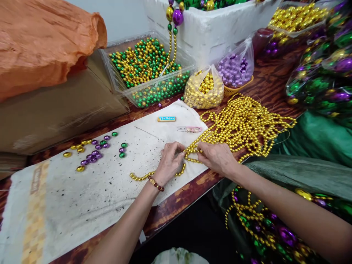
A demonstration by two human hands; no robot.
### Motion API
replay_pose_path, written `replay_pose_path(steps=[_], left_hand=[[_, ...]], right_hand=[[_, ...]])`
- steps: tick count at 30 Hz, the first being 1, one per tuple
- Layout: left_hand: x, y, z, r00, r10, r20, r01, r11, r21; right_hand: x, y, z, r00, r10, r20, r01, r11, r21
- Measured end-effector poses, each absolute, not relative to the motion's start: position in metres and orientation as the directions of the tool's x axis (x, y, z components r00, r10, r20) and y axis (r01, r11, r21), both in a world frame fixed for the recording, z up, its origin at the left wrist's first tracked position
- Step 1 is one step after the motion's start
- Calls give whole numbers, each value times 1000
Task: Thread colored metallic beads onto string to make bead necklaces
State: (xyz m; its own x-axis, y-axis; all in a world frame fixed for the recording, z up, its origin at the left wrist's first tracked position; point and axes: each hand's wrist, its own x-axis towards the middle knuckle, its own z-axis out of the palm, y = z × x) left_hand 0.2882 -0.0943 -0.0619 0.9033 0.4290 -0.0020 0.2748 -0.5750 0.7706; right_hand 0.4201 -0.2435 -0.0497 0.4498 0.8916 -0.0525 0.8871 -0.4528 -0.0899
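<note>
- We judge the step in hand to be fine fingerwork on a gold strand, perhaps joining or separating lengths; the exact action is hidden by our fingers.
- Our left hand has its thumb and finger nearly closed, pinching the strand; a beaded end lies at its 8 o'clock.
- Our right hand is narrow too, fingertips curled onto gold beads just beside the left, at its 3 o'clock.
- The gold pile spreads at 2 o'clock from our hands.
- As we judge it, the next move calls for a steady pinch on both sides and some slack, without snagging the pile.
- The snips lie at 12 o'clock and the lighter at 11, both untouched.
- The lighter has pale characters on blue, too small to read; the towel has faded lettering at 9 o'clock, also illegible. We can make out no brand.
</note>
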Motion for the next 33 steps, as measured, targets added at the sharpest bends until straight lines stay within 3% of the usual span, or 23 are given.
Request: replay_pose_path(steps=[10,22,28,33], left_hand=[[287,-95,-61,911,410,37,253,-627,737],[279,-104,-64,948,301,106,206,-830,519],[276,-108,-63,949,298,105,204,-833,515],[274,-110,-62,946,312,93,223,-829,513]], right_hand=[[415,-249,-49,347,934,-87,930,-354,-97],[411,-250,-37,328,922,-208,939,-342,-37],[412,-242,-36,347,933,-99,932,-354,-71],[412,-232,-46,353,926,-131,930,-363,-57]])
